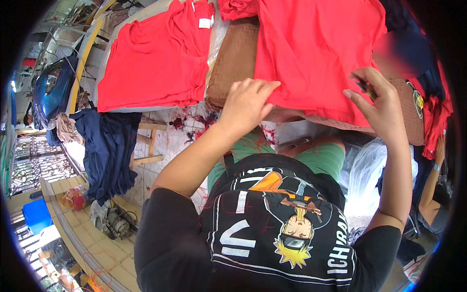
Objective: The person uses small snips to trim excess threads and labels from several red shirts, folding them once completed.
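Observation:
A red garment [316, 53] lies spread over the brown padded surface in front of me. My left hand [247, 103] rests at its near left corner, index finger stretched onto the cloth and thumb held apart. Over the garment's right edge is my right hand [382, 100], fingers curled around small dark thread snips [365, 86]. Part of the snips is hidden by the fingers. To the left lies a stack of red garments [155, 63], with a white label [205, 23] at its upper right.
Dark blue cloth [108, 146] hangs by a wooden stool [148, 143] at left. Clear plastic [367, 168] bunches below the right side. Another person's arm [430, 190] reaches up at far right beside red cloth [435, 121]. A motor-like machine [116, 219] sits lower left.

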`<action>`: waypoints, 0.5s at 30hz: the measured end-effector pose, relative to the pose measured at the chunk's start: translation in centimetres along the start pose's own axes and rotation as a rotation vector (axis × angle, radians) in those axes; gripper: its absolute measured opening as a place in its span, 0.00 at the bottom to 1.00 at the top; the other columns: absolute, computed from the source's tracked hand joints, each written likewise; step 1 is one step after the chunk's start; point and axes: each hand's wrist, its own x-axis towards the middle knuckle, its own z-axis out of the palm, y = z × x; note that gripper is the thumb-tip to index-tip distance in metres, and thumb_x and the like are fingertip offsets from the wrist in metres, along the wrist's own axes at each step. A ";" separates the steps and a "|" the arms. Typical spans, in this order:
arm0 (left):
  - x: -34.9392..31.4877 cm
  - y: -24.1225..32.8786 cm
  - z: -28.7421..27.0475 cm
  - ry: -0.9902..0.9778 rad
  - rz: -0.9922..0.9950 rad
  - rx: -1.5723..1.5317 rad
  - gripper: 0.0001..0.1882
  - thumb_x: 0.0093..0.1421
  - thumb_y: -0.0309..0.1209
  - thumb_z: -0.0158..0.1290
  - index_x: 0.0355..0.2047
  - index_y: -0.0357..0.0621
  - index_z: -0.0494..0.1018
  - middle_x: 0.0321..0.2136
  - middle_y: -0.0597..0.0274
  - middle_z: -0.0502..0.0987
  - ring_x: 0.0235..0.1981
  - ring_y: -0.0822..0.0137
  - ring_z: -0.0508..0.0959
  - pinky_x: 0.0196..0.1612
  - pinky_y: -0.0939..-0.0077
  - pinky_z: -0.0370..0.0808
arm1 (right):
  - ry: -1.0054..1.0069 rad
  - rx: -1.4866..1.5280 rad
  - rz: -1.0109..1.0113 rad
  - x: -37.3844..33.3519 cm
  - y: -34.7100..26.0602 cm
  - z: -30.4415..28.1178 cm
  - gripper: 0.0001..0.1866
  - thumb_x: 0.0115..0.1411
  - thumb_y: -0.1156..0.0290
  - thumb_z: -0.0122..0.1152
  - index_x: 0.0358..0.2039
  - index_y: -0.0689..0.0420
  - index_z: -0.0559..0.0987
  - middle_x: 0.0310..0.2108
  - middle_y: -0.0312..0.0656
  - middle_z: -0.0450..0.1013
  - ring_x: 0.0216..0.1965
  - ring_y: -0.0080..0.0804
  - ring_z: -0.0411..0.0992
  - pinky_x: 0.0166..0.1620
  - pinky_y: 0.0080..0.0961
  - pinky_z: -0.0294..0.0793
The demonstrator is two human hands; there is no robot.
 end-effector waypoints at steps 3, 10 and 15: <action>0.4 -0.6 -1.3 0.145 0.022 -0.096 0.16 0.53 0.26 0.55 0.43 0.49 0.77 0.39 0.57 0.78 0.42 0.58 0.76 0.47 0.63 0.69 | -0.013 0.016 0.025 -0.9 -0.4 -0.2 0.19 0.47 0.72 0.72 0.39 0.62 0.77 0.35 0.42 0.74 0.33 0.31 0.74 0.37 0.25 0.73; 2.5 -0.8 -3.9 0.593 -0.003 -0.407 0.11 0.63 0.22 0.49 0.44 0.36 0.75 0.41 0.61 0.79 0.44 0.69 0.76 0.49 0.74 0.71 | 0.095 -0.144 0.037 -1.9 7.2 5.0 0.17 0.52 0.65 0.69 0.41 0.57 0.80 0.44 0.44 0.76 0.35 0.41 0.78 0.38 0.35 0.78; 2.7 -4.4 -2.2 0.722 -0.244 -0.795 0.11 0.68 0.28 0.47 0.46 0.33 0.72 0.40 0.58 0.77 0.41 0.74 0.76 0.45 0.80 0.74 | -0.061 0.342 0.100 -2.0 6.5 3.0 0.14 0.53 0.70 0.68 0.40 0.59 0.79 0.47 0.43 0.77 0.40 0.32 0.78 0.43 0.30 0.77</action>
